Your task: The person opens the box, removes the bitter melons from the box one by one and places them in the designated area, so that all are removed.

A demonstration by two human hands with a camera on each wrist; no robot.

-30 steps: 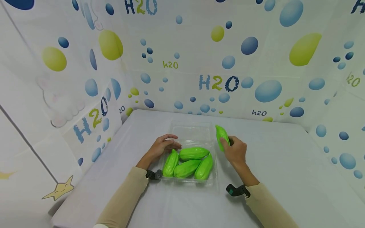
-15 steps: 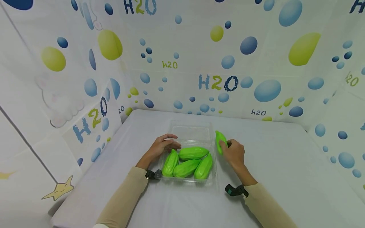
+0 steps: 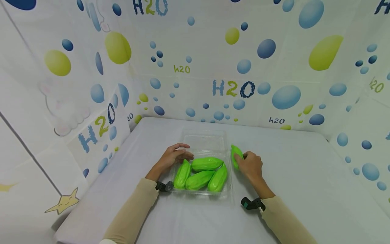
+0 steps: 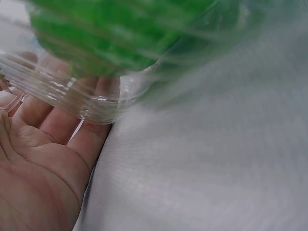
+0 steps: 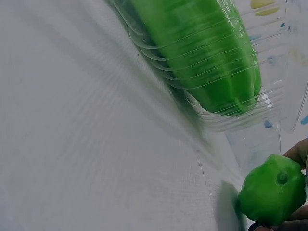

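Note:
Several bright green, ridged, gourd-shaped vegetables (image 3: pixel 199 180) lie in a clear plastic clamshell box (image 3: pixel 230 189), its lid (image 3: pixel 204 140) folded back flat behind it. Against the box's back left side rests my left hand (image 3: pixel 170 159); in the left wrist view its fairly straight fingers (image 4: pixel 60 122) touch the ribbed outer wall. To the right of the box, my right hand (image 3: pixel 250 165) pinches another green gourd (image 3: pixel 235 155) between thumb and fingers, low over the table. The right wrist view shows that gourd (image 5: pixel 272 190) end-on, close to the cloth; whether it touches cannot be told.
A white cloth covers the table (image 3: pixel 292 169). Behind and beside it hang white sheets (image 3: pixel 195 91) printed with blue and green drops. A black wrist camera (image 3: pixel 251 203) hangs beneath the right wrist, another black one (image 3: pixel 164 186) sits on the left wrist.
My right hand has lowered the gourd toward the table at the right of the box. The left hand and the gourds in the box have stayed in place.

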